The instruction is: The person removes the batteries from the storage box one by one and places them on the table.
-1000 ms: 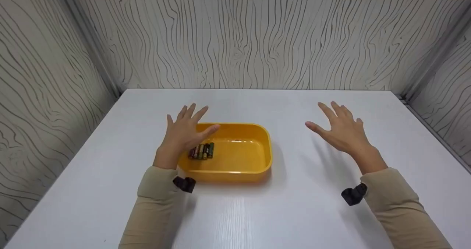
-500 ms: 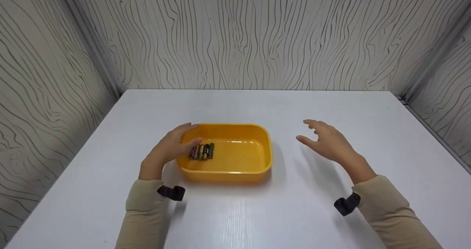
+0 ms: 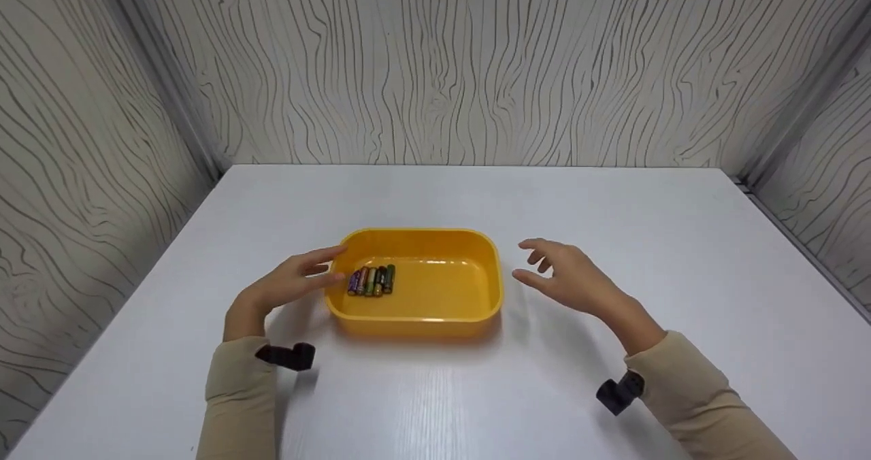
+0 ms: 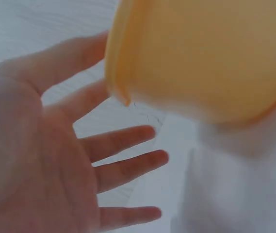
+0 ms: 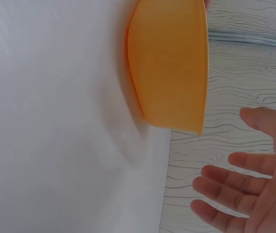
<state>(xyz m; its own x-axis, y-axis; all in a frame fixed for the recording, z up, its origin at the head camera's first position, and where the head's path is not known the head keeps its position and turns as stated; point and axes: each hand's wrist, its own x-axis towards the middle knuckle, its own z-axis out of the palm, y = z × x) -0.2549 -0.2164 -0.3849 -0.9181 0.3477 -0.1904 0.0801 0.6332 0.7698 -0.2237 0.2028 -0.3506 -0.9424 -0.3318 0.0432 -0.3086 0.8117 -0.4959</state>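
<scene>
A yellow plastic bin with rounded corners sits on the white table. Several batteries lie side by side in a row at its left end. My left hand is at the bin's left rim, fingers spread, with thumb and forefinger tips overlapping the edge. In the left wrist view, the bin's wall covers those two fingertips, while the other fingers stretch out below it. My right hand hovers to the right of the bin, a gap away from its wall, with loosely bent fingers and nothing in them.
The white table stretches around the bin on all sides. Wood-grain panels rise at its back and sides. A black camera mount is strapped to each sleeve.
My left hand has drawn back and left, from over the batteries to the bin's left rim. My right hand has come down and left, closer to the bin. The bin has stayed put.
</scene>
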